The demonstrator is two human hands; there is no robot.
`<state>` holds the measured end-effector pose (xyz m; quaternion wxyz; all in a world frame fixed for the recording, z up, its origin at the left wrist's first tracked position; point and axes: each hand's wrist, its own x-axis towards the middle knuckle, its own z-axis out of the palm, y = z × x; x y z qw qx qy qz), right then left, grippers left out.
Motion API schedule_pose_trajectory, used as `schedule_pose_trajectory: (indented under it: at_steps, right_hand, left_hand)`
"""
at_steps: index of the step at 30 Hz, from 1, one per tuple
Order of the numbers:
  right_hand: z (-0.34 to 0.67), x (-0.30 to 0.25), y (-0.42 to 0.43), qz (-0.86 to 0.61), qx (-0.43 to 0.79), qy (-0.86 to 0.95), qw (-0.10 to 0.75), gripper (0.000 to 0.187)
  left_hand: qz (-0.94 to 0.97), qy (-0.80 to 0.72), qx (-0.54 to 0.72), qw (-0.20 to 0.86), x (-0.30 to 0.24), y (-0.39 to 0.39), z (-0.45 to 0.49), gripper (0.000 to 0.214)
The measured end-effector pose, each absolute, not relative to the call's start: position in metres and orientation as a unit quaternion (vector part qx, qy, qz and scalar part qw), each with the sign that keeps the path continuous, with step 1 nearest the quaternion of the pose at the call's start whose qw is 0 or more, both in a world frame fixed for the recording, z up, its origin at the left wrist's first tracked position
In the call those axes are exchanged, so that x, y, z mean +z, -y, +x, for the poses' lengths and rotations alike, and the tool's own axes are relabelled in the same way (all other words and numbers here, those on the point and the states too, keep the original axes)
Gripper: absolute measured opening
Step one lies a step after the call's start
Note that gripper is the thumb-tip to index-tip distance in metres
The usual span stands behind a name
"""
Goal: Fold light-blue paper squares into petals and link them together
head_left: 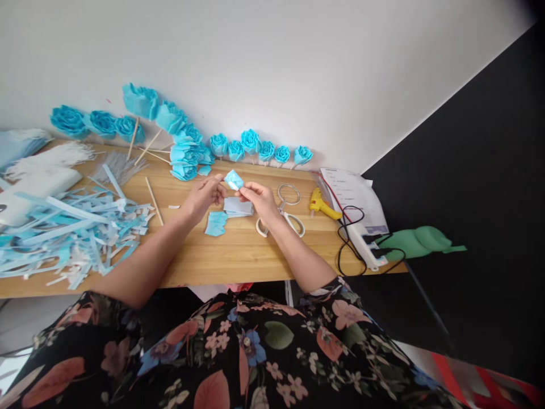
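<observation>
Pinching the paper (233, 179) by one edge, the right hand (260, 200) holds it above the table (238, 258), seemingly to leave its face free; the left hand (201, 196) curls alongside, gripping or not, I can't tell!

A: Status of the part in work?
B: Small bright-blue four-sided paper piece (234, 178), whitish patch along its lower edge. Raised, tilted, one corner pointing up. Right hand (259, 200) pinches its lower right corner.
A: Left hand (205, 196)?
B: Fingertips right at the piece's left edge. Contact: can't tell.
A: Other stock?
B: Pale grey-blue stack of rectangular paper sheets (239, 207), lying flat just below the held piece, edges slightly out of line. Creased bright-blue paper (216, 223) with uneven edges, flat, by the stack's left end. One layer or several: unclear.
</observation>
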<state>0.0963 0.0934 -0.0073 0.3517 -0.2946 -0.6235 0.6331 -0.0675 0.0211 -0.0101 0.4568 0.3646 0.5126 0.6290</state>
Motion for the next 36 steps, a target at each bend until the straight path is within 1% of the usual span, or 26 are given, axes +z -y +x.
schedule_pose_trajectory:
  at_steps: [2, 7, 9, 11, 14, 16, 18, 20, 23, 27, 32, 36]
  right_hand:
    - [0.096, -0.007, -0.093, -0.297, 0.629, 0.628, 0.350, 0.020]
    - [0.095, -0.012, -0.097, -0.308, 0.610, 0.645, 0.342, 0.016]
    - [0.095, -0.014, -0.098, -0.312, 0.601, 0.655, 0.336, 0.017]
    - [0.095, -0.014, -0.099, -0.312, 0.578, 0.669, 0.347, 0.018]
    - [0.097, -0.011, -0.096, -0.325, 0.472, 0.705, 0.419, 0.026]
    - [0.098, -0.009, -0.092, -0.328, 0.369, 0.739, 0.458, 0.021]
    - [0.099, -0.007, -0.088, -0.312, 0.299, 0.778, 0.456, 0.015]
    - [0.098, -0.007, -0.085, -0.293, 0.270, 0.810, 0.430, 0.017]
    - [0.098, -0.009, -0.085, -0.301, 0.260, 0.826, 0.400, 0.018]
    - [0.097, -0.010, -0.088, -0.309, 0.291, 0.822, 0.380, 0.019]
    - [0.098, -0.011, -0.088, -0.319, 0.315, 0.813, 0.371, 0.020]
    - [0.098, -0.011, -0.089, -0.343, 0.337, 0.805, 0.347, 0.021]
  left_hand:
    - [0.366, -0.498, 0.635, 0.463, -0.006, -0.019, -0.068, 0.033]
    - [0.426, -0.516, 0.618, 0.413, 0.000, -0.015, -0.070, 0.026]
    - [0.435, -0.526, 0.612, 0.400, 0.001, -0.014, -0.070, 0.024]
    - [0.430, -0.538, 0.615, 0.384, 0.000, -0.015, -0.070, 0.021]
    - [0.412, -0.562, 0.626, 0.349, -0.004, -0.017, -0.069, 0.019]
    - [0.410, -0.576, 0.626, 0.329, -0.008, -0.019, -0.067, 0.019]
    - [0.416, -0.580, 0.623, 0.319, -0.012, -0.020, -0.066, 0.020]
    - [0.419, -0.579, 0.621, 0.322, -0.014, -0.020, -0.064, 0.020]
    - [0.419, -0.570, 0.619, 0.340, -0.014, -0.019, -0.060, 0.021]
    - [0.418, -0.559, 0.614, 0.369, -0.010, -0.018, -0.057, 0.021]
    - [0.428, -0.559, 0.607, 0.368, -0.011, -0.019, -0.057, 0.024]
    - [0.439, -0.552, 0.608, 0.366, -0.011, -0.018, -0.056, 0.026]
